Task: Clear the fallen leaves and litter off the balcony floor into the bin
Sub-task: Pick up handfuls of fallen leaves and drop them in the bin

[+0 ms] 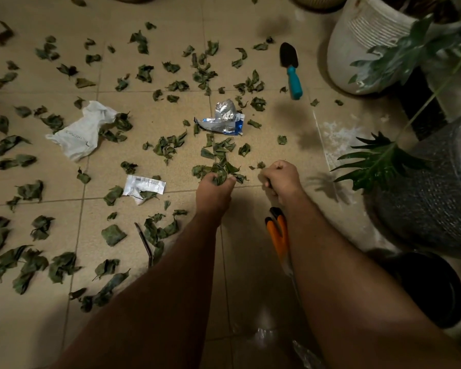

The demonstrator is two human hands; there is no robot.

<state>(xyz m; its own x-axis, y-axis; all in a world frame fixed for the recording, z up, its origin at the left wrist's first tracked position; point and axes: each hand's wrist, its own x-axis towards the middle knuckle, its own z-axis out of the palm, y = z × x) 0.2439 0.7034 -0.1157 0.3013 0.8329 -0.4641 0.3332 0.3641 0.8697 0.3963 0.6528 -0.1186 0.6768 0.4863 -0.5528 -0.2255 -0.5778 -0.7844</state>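
Bare tiled floor [274,145] lay open ahead of the right hand [281,179], up to the foil wrapper [224,118]. Rightward, the white ribbed pot [357,54], dark textured pot [423,209] and black bin [431,288] walled the way; the trowel [292,70] lay beyond.

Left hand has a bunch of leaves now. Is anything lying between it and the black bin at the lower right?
Yes. The right forearm crosses the straight path from the left hand, which grips leaves, to the black bin. An orange-handled tool also lies on the floor between the arms. Lifting over both should clear them.
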